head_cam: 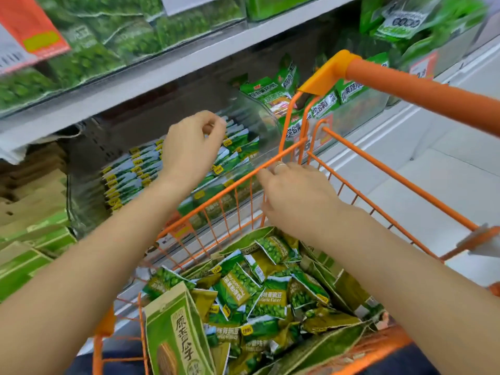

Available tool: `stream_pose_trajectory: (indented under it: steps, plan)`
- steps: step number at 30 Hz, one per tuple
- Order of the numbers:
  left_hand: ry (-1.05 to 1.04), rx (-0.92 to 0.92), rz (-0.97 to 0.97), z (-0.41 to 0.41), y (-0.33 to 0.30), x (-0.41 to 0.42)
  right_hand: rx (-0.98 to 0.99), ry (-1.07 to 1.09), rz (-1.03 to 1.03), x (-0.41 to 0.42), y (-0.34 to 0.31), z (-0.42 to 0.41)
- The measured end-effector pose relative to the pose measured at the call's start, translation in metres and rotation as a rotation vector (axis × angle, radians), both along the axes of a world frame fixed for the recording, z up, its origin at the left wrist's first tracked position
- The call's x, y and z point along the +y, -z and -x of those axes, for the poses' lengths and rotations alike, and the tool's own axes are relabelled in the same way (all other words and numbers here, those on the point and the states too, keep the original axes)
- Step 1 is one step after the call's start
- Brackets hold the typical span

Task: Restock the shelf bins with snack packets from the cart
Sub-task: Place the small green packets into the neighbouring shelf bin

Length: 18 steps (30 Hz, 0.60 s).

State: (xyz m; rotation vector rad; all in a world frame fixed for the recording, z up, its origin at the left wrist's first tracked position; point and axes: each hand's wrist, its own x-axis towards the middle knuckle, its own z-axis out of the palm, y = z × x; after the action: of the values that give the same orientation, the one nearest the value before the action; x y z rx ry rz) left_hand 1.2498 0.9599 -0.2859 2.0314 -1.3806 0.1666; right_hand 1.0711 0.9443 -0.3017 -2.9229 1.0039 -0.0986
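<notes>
An orange wire cart (392,173) holds a heap of small green snack packets (259,293) inside an opened carton. Behind it, a clear shelf bin (81,196) carries rows of the same packets (135,171) standing on edge. My left hand (193,147) hovers over those rows with its fingers loosely curled, and I see nothing in it. My right hand (295,196), with a ring on one finger, is above the cart's front rim, fingers bent downward toward the heap and holding nothing visible.
A tall green box (173,334) stands in the cart's near left corner. The orange cart handle (422,87) crosses the upper right. Another clear bin with green bags (270,90) sits to the right, a fuller shelf (108,41) above, and cardboard boxes (32,185) at left.
</notes>
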Motion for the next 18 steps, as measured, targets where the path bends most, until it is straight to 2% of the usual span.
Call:
stream_pose_trajectory:
  steps: [1,3,7,10,15,18]
  plan:
    - [0.047,0.037,0.02,0.007,0.002,0.023,0.021,-0.029,0.017,0.002,-0.004,0.004]
    - [0.129,0.086,-0.069,0.025,0.02,0.066,0.198,-0.076,-0.06,0.007,-0.007,0.012]
    - [0.256,-0.002,-0.507,0.042,0.058,0.108,0.576,-0.085,-0.243,0.02,0.016,0.021]
    - [0.454,-0.012,-0.749,0.032,0.066,0.108,0.738,-0.099,-0.337,0.03,0.035,0.021]
    - [0.464,-0.057,-0.82,0.018,0.077,0.106,0.855,-0.16,-0.308,0.033,0.052,0.022]
    - [0.479,0.019,-0.735,0.018,0.072,0.106,0.73,-0.102,-0.357,0.024,0.052,0.02]
